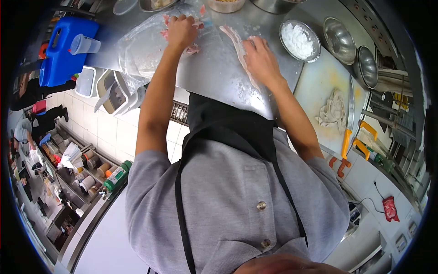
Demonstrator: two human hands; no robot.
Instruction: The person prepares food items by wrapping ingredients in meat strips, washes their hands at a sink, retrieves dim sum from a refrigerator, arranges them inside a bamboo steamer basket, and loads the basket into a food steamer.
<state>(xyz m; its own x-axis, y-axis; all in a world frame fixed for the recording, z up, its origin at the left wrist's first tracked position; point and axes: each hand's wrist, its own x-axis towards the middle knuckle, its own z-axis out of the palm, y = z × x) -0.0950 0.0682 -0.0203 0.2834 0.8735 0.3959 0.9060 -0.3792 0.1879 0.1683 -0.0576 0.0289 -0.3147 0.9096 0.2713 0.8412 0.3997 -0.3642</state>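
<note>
My left hand (182,33) is closed, its fingers curled down into a small heap of raw pink meat pieces (194,48) at the edge of a clear plastic bag (143,52). The fingertips are hidden from above. A long, pale strip of fatty raw meat (237,44) lies lengthwise on the steel table (210,68). My right hand (261,57) is over that strip with its fingers bent around its right edge. Just right of this hand is a metal bowl of white powder (299,40).
Steel bowls (339,40) stand at the right. A cutting board (315,100) carries a crumpled cloth (333,109) and a long knife (349,114) with a yellow handle. At the left are a blue jerrycan (68,45) and plastic bins (112,91). Another person (23,130) is far left.
</note>
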